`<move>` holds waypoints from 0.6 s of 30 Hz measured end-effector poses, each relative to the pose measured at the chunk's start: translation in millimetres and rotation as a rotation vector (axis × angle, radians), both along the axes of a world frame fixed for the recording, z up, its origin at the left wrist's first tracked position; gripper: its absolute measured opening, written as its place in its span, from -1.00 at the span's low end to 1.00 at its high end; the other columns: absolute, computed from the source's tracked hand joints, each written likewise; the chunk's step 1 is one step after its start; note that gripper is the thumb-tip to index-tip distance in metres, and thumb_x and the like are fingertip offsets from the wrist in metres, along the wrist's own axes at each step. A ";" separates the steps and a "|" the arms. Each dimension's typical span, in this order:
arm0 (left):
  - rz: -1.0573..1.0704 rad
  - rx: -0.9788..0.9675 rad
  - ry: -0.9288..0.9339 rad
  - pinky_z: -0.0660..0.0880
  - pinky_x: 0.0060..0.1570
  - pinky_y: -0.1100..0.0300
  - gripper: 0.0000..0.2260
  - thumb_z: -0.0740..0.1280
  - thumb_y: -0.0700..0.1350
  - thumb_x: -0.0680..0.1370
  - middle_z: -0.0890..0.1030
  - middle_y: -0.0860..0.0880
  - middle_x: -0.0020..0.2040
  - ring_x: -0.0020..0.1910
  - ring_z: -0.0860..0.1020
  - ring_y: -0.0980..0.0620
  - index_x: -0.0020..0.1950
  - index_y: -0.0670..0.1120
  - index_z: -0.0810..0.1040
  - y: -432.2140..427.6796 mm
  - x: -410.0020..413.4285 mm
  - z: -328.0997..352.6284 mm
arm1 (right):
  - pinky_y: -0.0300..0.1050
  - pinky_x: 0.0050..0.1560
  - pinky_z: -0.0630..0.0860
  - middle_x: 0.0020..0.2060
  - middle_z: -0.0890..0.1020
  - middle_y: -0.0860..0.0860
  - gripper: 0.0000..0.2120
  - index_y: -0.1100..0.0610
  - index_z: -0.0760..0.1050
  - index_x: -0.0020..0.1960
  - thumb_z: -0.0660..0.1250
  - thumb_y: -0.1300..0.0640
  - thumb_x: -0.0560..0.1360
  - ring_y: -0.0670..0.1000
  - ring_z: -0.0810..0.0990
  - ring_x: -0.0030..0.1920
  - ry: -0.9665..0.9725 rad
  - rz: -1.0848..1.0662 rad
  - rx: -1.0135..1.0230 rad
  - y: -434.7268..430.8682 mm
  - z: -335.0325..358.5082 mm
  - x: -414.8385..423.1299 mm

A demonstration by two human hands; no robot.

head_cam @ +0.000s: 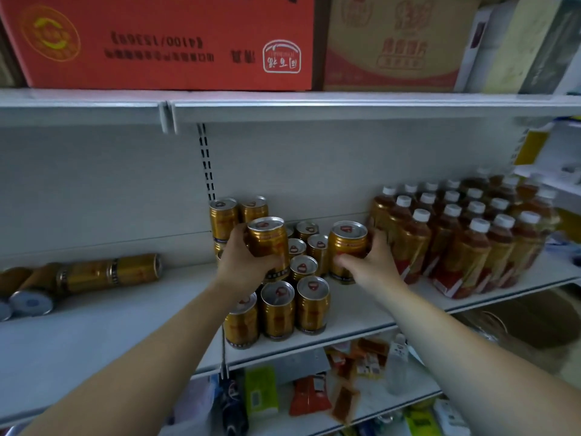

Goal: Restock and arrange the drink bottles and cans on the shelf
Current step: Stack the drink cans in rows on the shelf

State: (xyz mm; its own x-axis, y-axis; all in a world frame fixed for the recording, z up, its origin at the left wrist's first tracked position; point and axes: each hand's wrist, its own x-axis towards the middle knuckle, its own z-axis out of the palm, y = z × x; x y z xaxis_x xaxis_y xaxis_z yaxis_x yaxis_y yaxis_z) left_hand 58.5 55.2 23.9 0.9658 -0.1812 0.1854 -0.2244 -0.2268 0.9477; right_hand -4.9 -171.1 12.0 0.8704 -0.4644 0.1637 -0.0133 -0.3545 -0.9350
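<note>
Your two forearms reach in from the bottom edge toward the white shelf (361,309). Your left hand (248,262) is wrapped around a gold can (268,237), holding it raised above the cluster of upright gold cans (295,297) in the middle of that shelf. Your right hand (374,262) grips a second gold can (347,247) just right of the cluster, its base at shelf level. About a dozen cans stand in the cluster, three across the front row and two stacked higher at the back. Far left of the cluster, some four gold cans lie on their sides (103,275). Right of the cluster stand the white-capped tea bottles (465,234), over twenty in tight rows. Above the cluster, the upper shelf carries a red carton (163,39) and a tan carton (396,42); their contents are hidden.
</note>
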 end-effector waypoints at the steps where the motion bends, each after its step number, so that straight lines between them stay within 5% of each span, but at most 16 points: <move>1: 0.005 0.006 -0.007 0.54 -0.08 0.16 -0.33 0.56 -0.14 0.23 0.59 0.13 -0.01 0.00 0.58 0.13 0.25 0.09 0.35 -3.3 0.1 -1.3 | -0.11 0.03 0.38 -0.09 0.53 -0.22 -0.47 -0.24 0.31 0.01 0.54 0.06 0.22 -0.20 0.49 -0.05 0.004 0.013 -0.013 -4.3 -3.3 4.7; 4: 0.028 -0.001 -0.005 0.53 -0.15 0.26 -0.34 0.57 -0.07 0.21 0.61 0.20 -0.07 -0.07 0.59 0.24 0.21 0.19 0.36 -16.1 -2.7 -4.1 | -0.10 0.09 0.42 -0.06 0.51 -0.24 -0.46 -0.22 0.32 0.02 0.56 0.11 0.24 -0.14 0.52 -0.01 0.017 0.066 -0.046 -19.4 -14.0 14.3; 6: 0.050 0.001 -0.009 0.52 -0.27 0.39 -0.40 0.57 -0.05 0.22 0.60 0.32 -0.12 -0.12 0.57 0.36 0.09 0.30 0.33 -27.5 -8.3 -5.7 | -0.25 -0.05 0.44 -0.10 0.54 -0.25 -0.51 -0.23 0.39 -0.04 0.57 0.12 0.22 -0.23 0.55 -0.07 0.016 0.103 -0.057 -31.0 -23.1 16.4; 9: 0.107 0.026 -0.033 0.40 -0.37 0.56 -0.38 0.58 -0.02 0.23 0.55 0.44 -0.13 -0.12 0.51 0.48 0.14 0.21 0.31 -45.8 -19.8 -8.9 | -0.51 -0.29 0.40 -0.14 0.55 -0.26 -0.49 -0.19 0.44 0.00 0.57 0.22 0.24 -0.39 0.54 -0.17 0.033 0.167 -0.035 -49.7 -45.8 19.2; 12: 0.167 0.055 -0.018 0.44 -0.35 0.48 -0.33 0.58 -0.01 0.23 0.59 0.33 -0.08 -0.08 0.51 0.46 0.20 0.21 0.29 -62.5 -30.3 -14.2 | -0.50 -0.24 0.33 -0.04 0.54 -0.17 -0.41 -0.05 0.37 0.17 0.54 0.25 0.27 -0.32 0.49 -0.12 0.117 0.255 -0.025 -61.9 -67.5 22.8; 15: 0.232 0.056 0.000 0.44 -0.31 0.47 -0.33 0.58 -0.06 0.25 0.58 0.26 -0.03 -0.07 0.51 0.45 0.22 0.19 0.29 -73.2 -39.6 -21.1 | -0.39 -0.16 0.40 -0.02 0.56 -0.12 -0.41 -0.07 0.38 0.09 0.59 0.25 0.21 -0.24 0.52 -0.07 0.132 0.316 0.003 -70.2 -83.6 30.7; 18: 0.301 0.049 -0.001 0.45 -0.14 0.32 -0.29 0.58 -0.09 0.23 0.55 0.15 0.07 0.03 0.54 0.23 0.23 0.17 0.26 -80.3 -47.8 -25.6 | -0.35 -0.10 0.39 0.02 0.55 -0.21 -0.39 -0.13 0.37 0.14 0.59 0.20 0.24 -0.26 0.50 -0.02 0.130 0.413 0.014 -73.0 -89.1 40.6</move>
